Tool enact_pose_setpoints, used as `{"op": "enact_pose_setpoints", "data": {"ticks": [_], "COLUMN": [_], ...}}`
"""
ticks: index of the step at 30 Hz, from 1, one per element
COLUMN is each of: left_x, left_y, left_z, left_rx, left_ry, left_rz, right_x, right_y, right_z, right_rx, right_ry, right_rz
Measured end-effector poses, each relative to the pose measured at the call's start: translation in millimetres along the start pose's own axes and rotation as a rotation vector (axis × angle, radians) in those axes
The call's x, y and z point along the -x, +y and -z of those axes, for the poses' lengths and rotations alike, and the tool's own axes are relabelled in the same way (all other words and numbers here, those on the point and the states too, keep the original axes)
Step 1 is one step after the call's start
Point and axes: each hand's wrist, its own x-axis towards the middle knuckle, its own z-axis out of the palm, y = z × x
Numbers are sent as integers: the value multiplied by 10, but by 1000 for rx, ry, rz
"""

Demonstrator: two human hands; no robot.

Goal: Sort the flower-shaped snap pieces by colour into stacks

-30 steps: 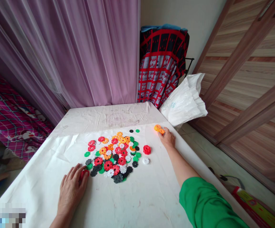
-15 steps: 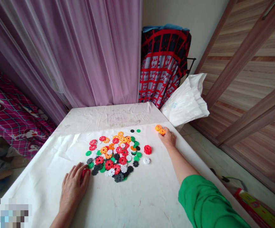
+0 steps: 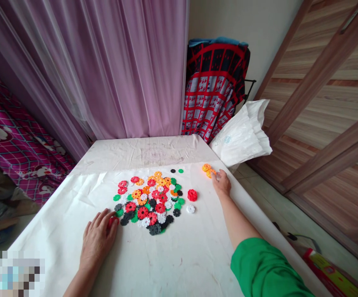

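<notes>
One or more red discs [image 3: 113,221] sit at the fingers of the left hand [image 3: 100,235], which lies palm-down, half curled, on the white table cover [image 3: 181,251]; whether it grips or just covers them, can't tell. No real change there since the earlier frames. Just beyond it, the mixed pile [image 3: 152,203] of notched discs (red, orange, white, green, black) looks the same as before. Right of the pile, a white disc [image 3: 190,209] and a red stack [image 3: 192,195] sit apart from it, also unmoved. Main change is farther out: the right hand [image 3: 222,182] has drawn back slightly, baring more of the orange discs [image 3: 206,167] near the table's right edge. Its fingers are loosely bent, tips at the nearest orange piece; firm hold or mere touch, can't tell. Reads as a loosening, with the orange group probably resting on the cover. Past the pile, a lone black disc [image 3: 173,170] and green disc [image 3: 181,170] lie side by side.
</notes>
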Motion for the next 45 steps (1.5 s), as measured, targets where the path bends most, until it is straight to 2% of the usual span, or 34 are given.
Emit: {"op": "enact_pose_setpoints", "data": {"ticks": [4, 16, 24, 27, 29, 31, 34, 36, 40, 45], "left_x": [6, 29, 224, 332, 408, 489, 602, 645, 608, 369], "left_y": [23, 122, 284, 315, 342, 399, 553, 676, 842, 887], "left_z": [6, 46, 61, 68, 52, 12, -86, -157, -242, -276], "left_rx": [24, 53, -62, -70, -66, -48, -9, 4, 6, 6], "left_ry": [0, -24, -110, -112, -92, -74, -68, -80, -112, -109], "left_rz": [-3, -9, -81, -96, -140, -252, -505, -622, -650, -522], "right_x": [110, 695, 1336, 1691, 1921, 2117, 2320, 2398, 2459, 2441], "right_y": [104, 123, 26, -93, -205, -330, -499, -585, -730, -997], "right_z": [30, 250, 306, 263, 248, 259, 319, 364, 398, 282], "right_rx": [-116, -206, -308, -363, -359, -314, -183, -60, 127, 173], "right_ry": [55, 116, 126, 102, 58, -10, -153, -264, -432, -463], "right_rz": [-46, -28, 42, 134, 266, 456, 744, 872, 957, 924]}}
